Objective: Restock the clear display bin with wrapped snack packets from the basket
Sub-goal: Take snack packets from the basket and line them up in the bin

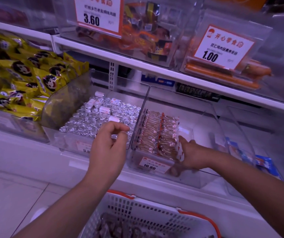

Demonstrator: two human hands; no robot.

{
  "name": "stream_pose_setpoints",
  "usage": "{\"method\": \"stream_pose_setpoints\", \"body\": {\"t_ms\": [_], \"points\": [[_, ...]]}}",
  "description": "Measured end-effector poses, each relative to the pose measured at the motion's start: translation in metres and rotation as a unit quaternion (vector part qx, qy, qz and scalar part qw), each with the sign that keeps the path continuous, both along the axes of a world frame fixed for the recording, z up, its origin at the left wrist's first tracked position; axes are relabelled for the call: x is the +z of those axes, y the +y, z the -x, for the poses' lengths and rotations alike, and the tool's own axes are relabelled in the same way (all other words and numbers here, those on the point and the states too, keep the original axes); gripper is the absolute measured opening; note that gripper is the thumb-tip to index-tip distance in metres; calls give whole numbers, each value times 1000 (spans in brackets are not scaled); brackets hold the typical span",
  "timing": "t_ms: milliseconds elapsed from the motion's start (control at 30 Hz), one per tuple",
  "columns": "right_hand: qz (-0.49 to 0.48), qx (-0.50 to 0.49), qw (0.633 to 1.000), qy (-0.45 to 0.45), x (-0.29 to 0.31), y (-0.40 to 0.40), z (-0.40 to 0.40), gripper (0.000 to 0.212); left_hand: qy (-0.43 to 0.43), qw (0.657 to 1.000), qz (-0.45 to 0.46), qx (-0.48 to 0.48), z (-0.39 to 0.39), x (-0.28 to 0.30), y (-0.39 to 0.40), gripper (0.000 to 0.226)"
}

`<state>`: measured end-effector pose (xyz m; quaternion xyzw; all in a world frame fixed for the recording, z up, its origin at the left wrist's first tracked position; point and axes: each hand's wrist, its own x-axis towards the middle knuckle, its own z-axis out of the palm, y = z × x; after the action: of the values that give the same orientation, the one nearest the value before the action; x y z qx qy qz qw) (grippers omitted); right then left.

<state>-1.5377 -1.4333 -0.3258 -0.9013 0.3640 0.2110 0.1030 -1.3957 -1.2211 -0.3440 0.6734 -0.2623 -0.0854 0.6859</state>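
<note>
A clear plastic display bin (204, 115) sits on the lower white shelf (93, 162), its left part filled with two neat rows of brown snack packets in clear wrappers with red and white ends (156, 134); the right part of its floor is bare. The right hand (192, 154) reaches inside this bin, fingers straight and pressed flat against the right side of the packet rows, gripping nothing. The left hand (109, 143) hovers above the bin's front left corner, its fingers loosely curled with thumb and forefinger close together; no packet shows between them. Just to the left stands another clear bin packed with silver foil-wrapped sweets (100, 117), and further left a heap of yellow packets printed with a cartoon face (29, 74). An orange-edged price label reading 10.80 (153, 164) is fixed to the display bin's front. Below, a white perforated basket with an orange rim (148, 213) holds more dark wrapped packets (113, 227).
</note>
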Motion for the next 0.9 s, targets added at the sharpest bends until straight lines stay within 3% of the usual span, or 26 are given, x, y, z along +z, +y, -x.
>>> {"method": "stream_pose_setpoints", "body": {"t_ms": [133,300,367,533,700,800,900], "points": [[-176,-112,976,-62,-3,11,-12,101,-15,1000,-3,-5,4,-1,-3,24],[-46,-37,995,-75,-4,17,-27,44,-3,1000,-2,-2,6,0,-5,23],[-52,-40,996,-61,-2,17,-28,37,1,1000,-3,-1,6,0,-6,22],[-76,-81,993,-28,-1,14,-21,80,-1,1000,-10,-9,5,-1,-5,21],[-93,-44,995,-4,8,11,-18,110,-2,1000,-17,-9,3,-3,-5,24],[-145,-89,981,-92,5,14,-24,72,-4,1000,-23,-12,2,-4,-4,24],[-220,-173,942,-188,-3,16,-31,34,-3,1000,-25,-16,3,-2,-3,24]]}}
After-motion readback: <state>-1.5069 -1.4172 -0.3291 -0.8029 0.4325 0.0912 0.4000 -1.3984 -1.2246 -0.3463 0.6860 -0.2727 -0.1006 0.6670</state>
